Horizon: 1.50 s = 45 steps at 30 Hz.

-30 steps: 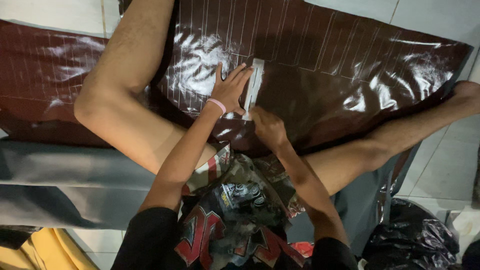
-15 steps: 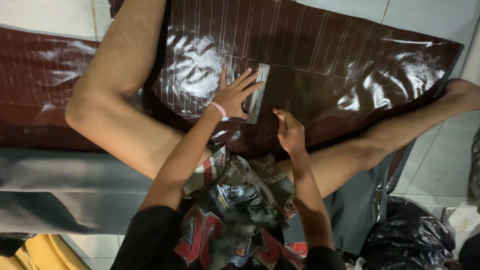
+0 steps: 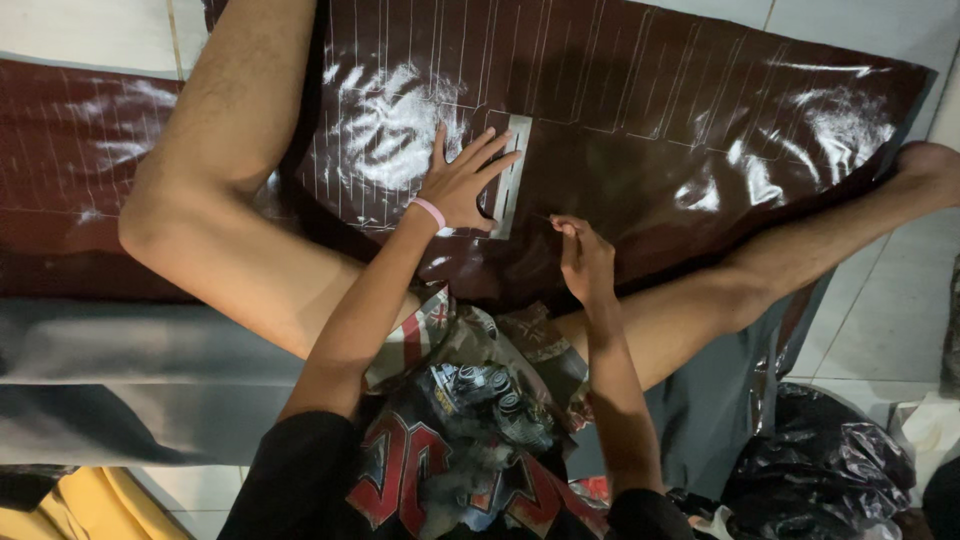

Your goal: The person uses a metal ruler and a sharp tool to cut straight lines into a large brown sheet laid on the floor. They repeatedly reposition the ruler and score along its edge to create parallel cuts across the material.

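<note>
- Here the left hand (image 3: 462, 185) lies flat with fingers spread, pressing a pale slotted template (image 3: 510, 176) onto the glossy dark-brown sheet (image 3: 640, 120), far of the person's lap.
- The right hand (image 3: 585, 258) is pinched shut around a thin marking tool, too small to identify.
- Glare hides some ruled lines.
- A black bag (image 3: 820, 470) sits near right, partly cut off.
</note>
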{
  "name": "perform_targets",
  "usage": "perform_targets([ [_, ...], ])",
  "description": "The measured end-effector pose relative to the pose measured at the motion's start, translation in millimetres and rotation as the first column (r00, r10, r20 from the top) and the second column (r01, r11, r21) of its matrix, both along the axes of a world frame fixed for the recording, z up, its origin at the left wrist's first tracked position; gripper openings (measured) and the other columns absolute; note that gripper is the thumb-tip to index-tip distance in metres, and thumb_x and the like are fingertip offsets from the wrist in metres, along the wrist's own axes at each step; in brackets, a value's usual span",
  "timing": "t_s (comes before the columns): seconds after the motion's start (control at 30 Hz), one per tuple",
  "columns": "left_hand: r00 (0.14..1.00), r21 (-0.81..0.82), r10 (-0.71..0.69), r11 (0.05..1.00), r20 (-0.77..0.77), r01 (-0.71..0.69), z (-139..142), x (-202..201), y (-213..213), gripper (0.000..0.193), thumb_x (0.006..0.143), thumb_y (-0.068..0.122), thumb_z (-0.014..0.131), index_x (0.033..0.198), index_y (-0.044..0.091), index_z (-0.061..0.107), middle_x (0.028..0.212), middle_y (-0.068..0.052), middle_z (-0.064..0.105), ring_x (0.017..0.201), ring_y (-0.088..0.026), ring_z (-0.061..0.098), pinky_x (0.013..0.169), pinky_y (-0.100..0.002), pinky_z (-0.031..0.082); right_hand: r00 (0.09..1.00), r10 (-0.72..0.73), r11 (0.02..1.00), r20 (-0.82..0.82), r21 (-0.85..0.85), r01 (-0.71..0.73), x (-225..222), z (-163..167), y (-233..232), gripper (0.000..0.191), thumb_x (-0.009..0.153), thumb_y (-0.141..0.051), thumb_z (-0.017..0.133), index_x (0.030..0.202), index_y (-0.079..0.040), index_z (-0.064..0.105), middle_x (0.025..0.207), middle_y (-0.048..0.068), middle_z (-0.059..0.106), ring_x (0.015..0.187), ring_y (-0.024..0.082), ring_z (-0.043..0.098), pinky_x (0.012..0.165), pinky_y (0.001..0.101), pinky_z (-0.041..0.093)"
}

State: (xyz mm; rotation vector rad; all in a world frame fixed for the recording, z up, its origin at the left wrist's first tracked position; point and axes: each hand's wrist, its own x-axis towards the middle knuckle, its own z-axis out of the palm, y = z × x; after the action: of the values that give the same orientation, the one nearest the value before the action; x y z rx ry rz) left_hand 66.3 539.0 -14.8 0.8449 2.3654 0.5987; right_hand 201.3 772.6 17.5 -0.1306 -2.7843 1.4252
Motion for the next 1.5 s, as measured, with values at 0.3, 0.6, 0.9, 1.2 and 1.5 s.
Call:
perform_targets([
  [0.3, 1.000, 0.006, 0.002, 1.000, -0.012, -0.002, -0.6, 0.7, -0.3, 0.131, 0.047, 0.053, 0.096, 0.159, 0.036, 0.029, 0.171, 0.005, 0.017, 0.157, -0.018, 0.017, 0.121, -0.071, -0.008, 0.998, -0.027, 0.999, 0.048, -0.029, 0.028, -0.9, -1.1, -1.2, 0.017, 0.109, -0.011, 0.056, 0.114, -0.001, 0.068, 0.110, 0.013, 0.077, 0.102, 0.025, 0.078, 0.085, 0.0335, 0.062],
  [0.6, 1.000, -0.020, -0.004, 1.000, 0.027, 0.004, -0.1, -0.2, 1.6, 0.133, 0.045, 0.054, 0.096, 0.158, 0.036, 0.029, 0.171, 0.006, 0.015, 0.156, -0.018, 0.016, 0.121, -0.071, -0.009, 0.999, 0.009, 1.000, 0.047, -0.025, -0.008, -3.4, -1.5, -1.2, 0.017, 0.110, -0.011, 0.055, 0.114, -0.001, 0.068, 0.112, 0.015, 0.077, 0.104, 0.025, 0.077, 0.087, 0.0343, 0.062],
  [0.9, 1.000, -0.014, -0.002, 1.000, 0.022, 0.003, -0.5, -0.9, 2.1, 0.133, 0.045, 0.056, 0.096, 0.158, 0.036, 0.029, 0.170, 0.005, 0.015, 0.156, -0.019, 0.015, 0.121, -0.070, -0.010, 0.998, 0.008, 1.000, 0.067, -0.001, -0.008, -6.6, -1.3, -0.5, 0.019, 0.109, -0.012, 0.054, 0.114, -0.002, 0.069, 0.108, 0.015, 0.077, 0.102, 0.024, 0.077, 0.079, 0.0326, 0.063],
  [1.2, 0.999, -0.009, 0.008, 1.000, 0.034, -0.008, -0.3, -0.3, 1.5, 0.131, 0.045, 0.053, 0.096, 0.158, 0.036, 0.031, 0.170, 0.005, 0.017, 0.156, -0.018, 0.015, 0.121, -0.070, -0.010, 0.988, -0.026, 0.999, 0.149, -0.023, 0.030, -7.6, 1.1, -0.4, 0.019, 0.108, -0.012, 0.055, 0.115, -0.001, 0.070, 0.108, 0.016, 0.077, 0.103, 0.025, 0.077, 0.083, 0.0345, 0.062],
  [1.5, 1.000, 0.013, 0.013, 1.000, 0.026, -0.014, 2.1, -1.3, 0.9, 0.131, 0.045, 0.052, 0.096, 0.157, 0.035, 0.032, 0.170, 0.005, 0.019, 0.156, -0.019, 0.016, 0.121, -0.070, -0.010, 0.998, 0.003, 1.000, 0.070, -0.003, -0.003, -11.6, -6.9, 1.5, 0.019, 0.109, -0.013, 0.054, 0.113, -0.002, 0.069, 0.107, 0.014, 0.077, 0.101, 0.024, 0.077, 0.084, 0.0342, 0.062],
])
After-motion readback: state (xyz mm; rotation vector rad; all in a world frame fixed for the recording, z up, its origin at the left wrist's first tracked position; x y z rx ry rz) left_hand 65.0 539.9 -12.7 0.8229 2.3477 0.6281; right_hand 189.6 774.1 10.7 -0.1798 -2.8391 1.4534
